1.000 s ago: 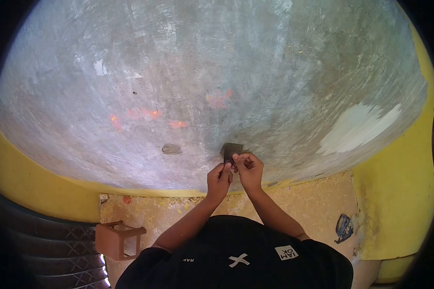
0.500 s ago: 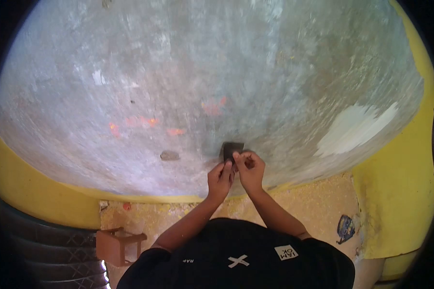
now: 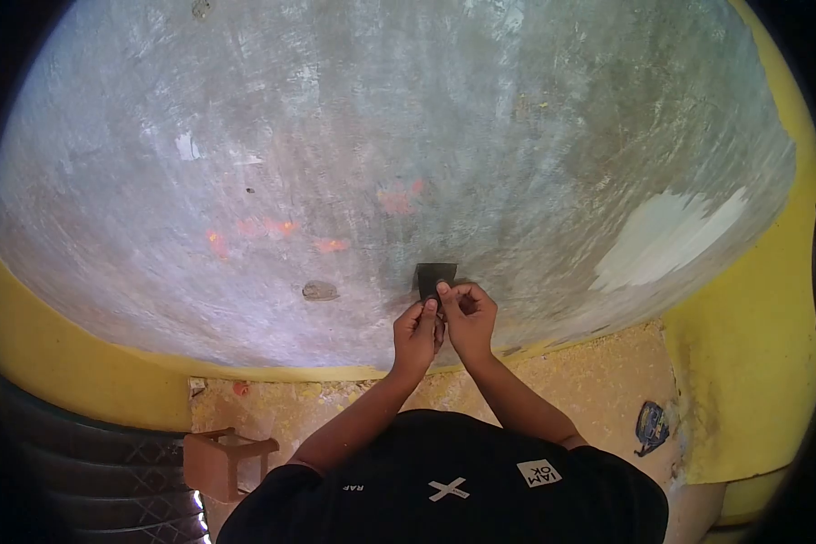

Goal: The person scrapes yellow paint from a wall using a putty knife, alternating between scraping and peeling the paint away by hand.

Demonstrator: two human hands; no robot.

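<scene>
A flat, dark, roughly square piece (image 3: 437,271) is pinched between my two hands, close in front of the grey wall (image 3: 335,136). My left hand (image 3: 415,334) grips its lower edge, thumb pointing up. On the right side, my right hand (image 3: 471,319) presses a thumb onto its face with the fingers curled in. Both hands nearly meet at the bottom of the piece, hiding its lower end. Its exact kind I cannot tell. Left of my hands, the wall has a chipped hollow (image 3: 319,290).
Orange paint traces and a white patch (image 3: 666,238) mark the wall, which has yellow borders (image 3: 739,363). Below, a brown stool (image 3: 216,464) stands at the left on the stained floor (image 3: 607,381). A blue-and-black crumpled packet (image 3: 651,426) lies at the right. Black ridged material (image 3: 82,462) fills the lower left.
The dark piece has shifted very slightly upward and left within the hands. Both hands keep nearly the same hold and place.
</scene>
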